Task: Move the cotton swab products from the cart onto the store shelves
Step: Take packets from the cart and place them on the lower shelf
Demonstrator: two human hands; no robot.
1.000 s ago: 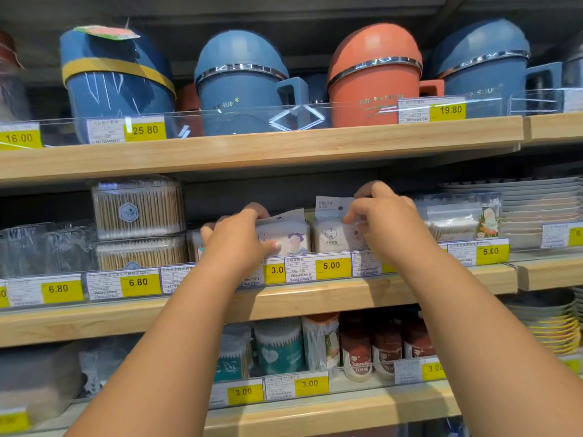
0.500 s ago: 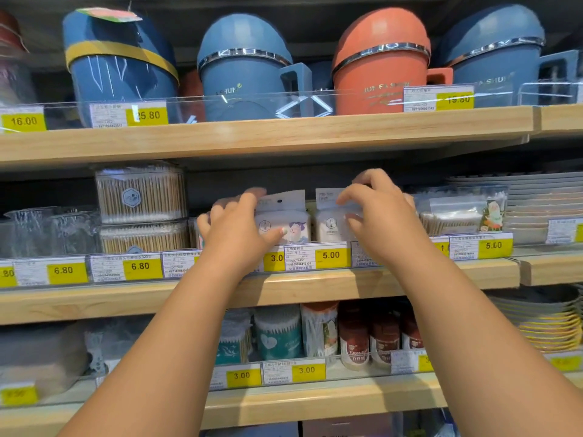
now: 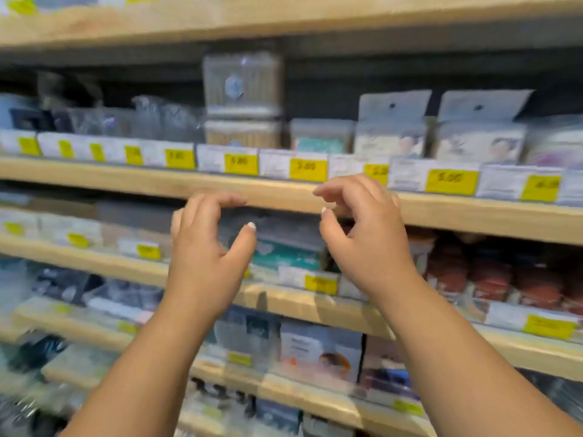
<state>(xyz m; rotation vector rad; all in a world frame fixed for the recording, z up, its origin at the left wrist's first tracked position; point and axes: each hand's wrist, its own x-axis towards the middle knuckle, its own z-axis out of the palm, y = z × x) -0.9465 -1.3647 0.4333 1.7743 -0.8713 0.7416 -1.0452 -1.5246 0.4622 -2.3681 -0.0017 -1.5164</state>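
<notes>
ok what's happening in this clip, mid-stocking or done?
A person is stocking store shelves bare-handed. Right now both hands are empty: the left hand and right hand hover with fingers curled open in front of the wooden shelf edge, touching nothing. Two pouch packs of swabs stand upright side by side on that shelf, behind the yellow price tags. The frame is motion-blurred and no cart is in view, so how much stock is left cannot be told.

Pale, matt wooden shelf boards (image 3: 284,197) carry glossy yellow-and-white paper price labels (image 3: 241,164); clear, shiny plastic tubs of swabs (image 3: 242,80) stand at upper centre, beside glossy film pouches (image 3: 391,127).
</notes>
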